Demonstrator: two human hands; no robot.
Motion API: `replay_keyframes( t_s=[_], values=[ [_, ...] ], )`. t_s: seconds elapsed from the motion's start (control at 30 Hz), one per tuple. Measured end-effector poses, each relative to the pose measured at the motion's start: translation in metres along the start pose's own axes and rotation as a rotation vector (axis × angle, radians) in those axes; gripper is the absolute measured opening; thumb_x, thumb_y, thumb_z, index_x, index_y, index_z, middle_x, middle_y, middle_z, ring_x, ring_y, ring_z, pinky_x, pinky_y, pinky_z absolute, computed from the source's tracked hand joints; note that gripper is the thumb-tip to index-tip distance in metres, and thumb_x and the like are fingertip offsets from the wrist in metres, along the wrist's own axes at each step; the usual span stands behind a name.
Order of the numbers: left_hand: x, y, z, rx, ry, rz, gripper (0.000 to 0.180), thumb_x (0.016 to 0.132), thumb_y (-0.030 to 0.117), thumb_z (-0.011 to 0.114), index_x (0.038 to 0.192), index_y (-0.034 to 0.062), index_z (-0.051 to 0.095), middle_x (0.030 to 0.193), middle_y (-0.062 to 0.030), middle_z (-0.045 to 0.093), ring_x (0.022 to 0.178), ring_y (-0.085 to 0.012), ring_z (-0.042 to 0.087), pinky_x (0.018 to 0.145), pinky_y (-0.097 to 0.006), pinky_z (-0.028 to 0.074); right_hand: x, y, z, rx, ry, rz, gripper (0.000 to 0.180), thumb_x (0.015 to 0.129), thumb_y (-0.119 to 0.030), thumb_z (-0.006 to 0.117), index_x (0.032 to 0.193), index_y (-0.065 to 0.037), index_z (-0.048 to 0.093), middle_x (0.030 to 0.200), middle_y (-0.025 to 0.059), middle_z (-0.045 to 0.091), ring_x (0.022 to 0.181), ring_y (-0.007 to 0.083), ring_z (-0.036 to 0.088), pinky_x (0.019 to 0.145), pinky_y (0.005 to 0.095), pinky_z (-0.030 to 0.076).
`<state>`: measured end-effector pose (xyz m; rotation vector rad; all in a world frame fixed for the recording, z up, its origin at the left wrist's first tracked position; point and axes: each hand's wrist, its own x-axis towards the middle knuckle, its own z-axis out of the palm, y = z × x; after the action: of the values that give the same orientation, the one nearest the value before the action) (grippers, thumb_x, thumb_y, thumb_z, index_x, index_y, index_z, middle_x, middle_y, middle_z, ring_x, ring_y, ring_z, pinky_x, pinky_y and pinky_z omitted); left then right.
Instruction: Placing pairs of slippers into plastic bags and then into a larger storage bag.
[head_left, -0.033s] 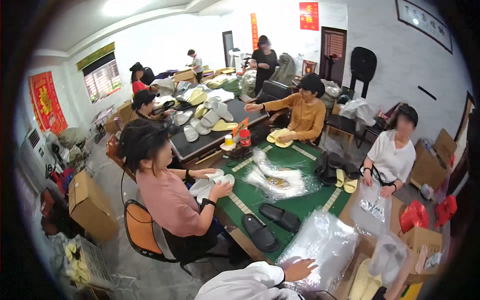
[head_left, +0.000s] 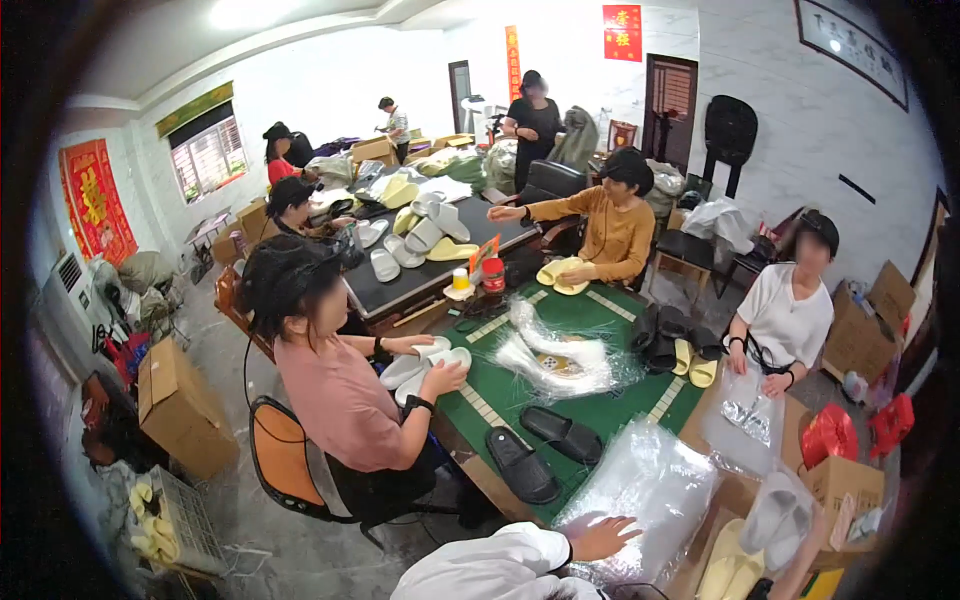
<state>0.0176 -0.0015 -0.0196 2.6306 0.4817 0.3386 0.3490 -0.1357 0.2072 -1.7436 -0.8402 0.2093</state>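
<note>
My left hand (head_left: pixel 604 540), in a white sleeve, lies flat with fingers spread on a stack of clear plastic bags (head_left: pixel 645 490) at the table's near edge. My right hand cannot be made out. Right of the bags, a pair of pale yellow slippers (head_left: pixel 728 572) lies in a cardboard box, beside grey slippers (head_left: pixel 776 522) that seem to be in clear plastic. Beyond the stack, two black slippers (head_left: pixel 524 465) rest on the green tabletop (head_left: pixel 480 425). A heap of thin white strands (head_left: pixel 545 350) fills the table's middle.
At left, a person (head_left: pixel 345 400) in pink holds white slippers (head_left: pixel 425 370). Across, a person (head_left: pixel 610 225) in mustard holds yellow slippers (head_left: pixel 565 275). A person (head_left: pixel 785 310) in white at right handles a clear bag (head_left: pixel 745 425). More slippers cover the dark table (head_left: pixel 380 290) behind.
The view has shifted very slightly. My left hand stays flat on the plastic bags, and the people around the table hold nearly the same poses.
</note>
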Motion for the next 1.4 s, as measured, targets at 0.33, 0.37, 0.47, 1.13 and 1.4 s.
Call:
replay_keyframes(
  t_s=[0.33, 0.37, 0.47, 1.13, 1.4],
  values=[
    [-0.009, -0.029, 0.031, 0.194, -0.5, 0.01, 0.048, 0.078, 0.045, 0.053, 0.123, 0.0273, 0.048, 0.138, -0.0161, 0.026, 0.126, -0.0402, 0.022, 0.097, -0.056, 0.021, 0.02, 0.037, 0.148, -0.359, 0.185, -0.209, 0.036, 0.087, -0.02, 0.042, 0.111, 0.005, 0.051, 0.109, 0.0139, 0.054, 0.102, 0.0219, 0.048, 0.091, 0.0314, 0.035],
    [-0.01, -0.031, 0.04, 0.191, -0.495, -0.015, 0.048, 0.078, 0.045, 0.053, 0.123, 0.0273, 0.048, 0.138, -0.0161, 0.026, 0.126, -0.0402, 0.022, 0.097, -0.056, 0.021, 0.023, 0.043, 0.169, -0.389, 0.194, -0.237, 0.036, 0.087, -0.02, 0.042, 0.112, 0.005, 0.051, 0.11, 0.0139, 0.053, 0.103, 0.0222, 0.048, 0.091, 0.0315, 0.034],
    [-0.015, -0.036, 0.053, 0.161, -0.451, -0.023, 0.045, 0.074, 0.046, 0.056, 0.115, 0.0276, 0.056, 0.138, -0.0145, 0.024, 0.127, -0.0416, 0.016, 0.101, -0.055, 0.016, 0.013, 0.053, 0.221, -0.488, 0.256, -0.3, 0.036, 0.087, -0.02, 0.042, 0.113, 0.004, 0.05, 0.112, 0.0138, 0.052, 0.105, 0.0228, 0.047, 0.092, 0.0317, 0.034],
    [-0.025, -0.079, -0.026, 0.231, -0.238, -0.095, 0.044, 0.076, 0.022, 0.053, 0.119, 0.0124, 0.049, 0.133, -0.0195, 0.032, 0.124, -0.0355, 0.027, 0.099, -0.051, 0.021, -0.204, 0.134, 0.238, -0.622, -0.7, 0.163, 0.056, 0.076, -0.029, 0.057, 0.128, -0.015, 0.04, 0.134, 0.0159, 0.034, 0.119, 0.0341, 0.036, 0.097, 0.046, 0.031],
    [-0.056, -0.129, -0.092, 0.265, 0.328, -0.552, 0.07, 0.07, 0.018, 0.062, 0.131, 0.0113, 0.03, 0.134, -0.0242, 0.026, 0.122, -0.0438, 0.024, 0.099, -0.053, 0.02, -0.213, 0.112, 0.262, -0.756, -0.712, 0.251, 0.062, 0.078, -0.033, 0.053, 0.133, -0.018, 0.029, 0.138, 0.0095, 0.031, 0.124, 0.0336, 0.029, 0.099, 0.0552, 0.021]
  ],
)
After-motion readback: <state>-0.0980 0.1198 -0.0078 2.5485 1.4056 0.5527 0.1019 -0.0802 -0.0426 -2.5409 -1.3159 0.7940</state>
